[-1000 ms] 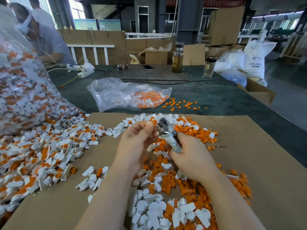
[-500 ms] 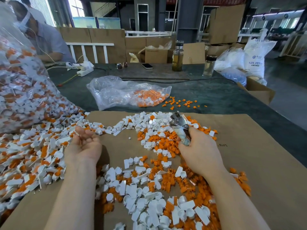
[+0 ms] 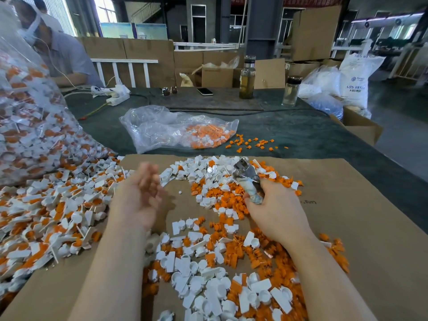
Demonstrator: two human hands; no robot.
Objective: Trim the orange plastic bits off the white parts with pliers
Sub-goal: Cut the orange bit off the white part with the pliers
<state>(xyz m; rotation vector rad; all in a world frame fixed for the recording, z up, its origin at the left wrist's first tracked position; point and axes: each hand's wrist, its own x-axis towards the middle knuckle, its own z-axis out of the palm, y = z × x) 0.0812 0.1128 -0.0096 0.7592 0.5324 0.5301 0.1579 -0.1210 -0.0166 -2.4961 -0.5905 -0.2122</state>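
Head view: right hand (image 3: 275,212) grips pliers (image 3: 249,181) ready; left hand (image 3: 141,198), fingers loosely open, empty, hovers beside them for another part.

Two hands show, the left hand (image 3: 141,200) at centre and the right hand (image 3: 275,209) right of centre, with one pair of pliers (image 3: 249,181) between them and the top of the heap. White parts (image 3: 201,283) and orange bits (image 3: 231,200) fill the lower frame, too many to count. Upper centre stand two bottles, a tall bottle (image 3: 247,77) and a short bottle (image 3: 290,91), with one phone (image 3: 205,91) and one pair of glasses (image 3: 169,91); two clear bags hold parts, a big bag (image 3: 27,126) at left and a small bag (image 3: 171,128) at centre.
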